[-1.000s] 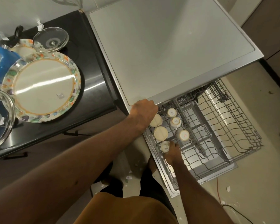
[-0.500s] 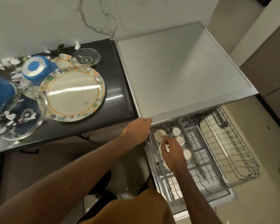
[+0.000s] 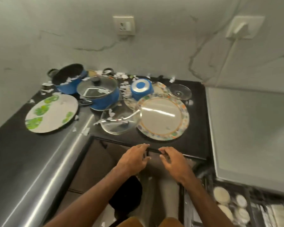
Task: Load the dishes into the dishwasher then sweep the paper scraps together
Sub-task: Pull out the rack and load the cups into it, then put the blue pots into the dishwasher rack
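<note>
At the far left of the black counter [image 3: 195, 145] lies a white plate with green leaves [image 3: 51, 113], flat. Behind it stands an open blue pot [image 3: 69, 79] with paper scraps in it, and just beside that a second blue pot [image 3: 103, 99] with its glass lid on. More paper scraps [image 3: 124, 90] lie strewn among the dishes and along the wall. A loose glass lid [image 3: 120, 118] rests in front of the lidded pot, its edge overlapping the large plate with a coloured rim [image 3: 162, 118].

The left hand [image 3: 133, 159] hovers at the counter's front edge, fingers loosely spread, holding nothing (whether the fingertips touch the edge I cannot tell). Behind the large plate sits an upturned blue bowl [image 3: 141, 89].

The right hand [image 3: 174, 163] is just beside the left, apart from it, fingers relaxed and slightly curled, also empty. A small glass lid [image 3: 179, 91] lies near the back right of the counter.

At the right is the grey dishwasher top [image 3: 252, 136]. Below it the rack [image 3: 267, 213] is pulled out, blurred, with pale upturned cups [image 3: 221, 194] at its left end.
</note>
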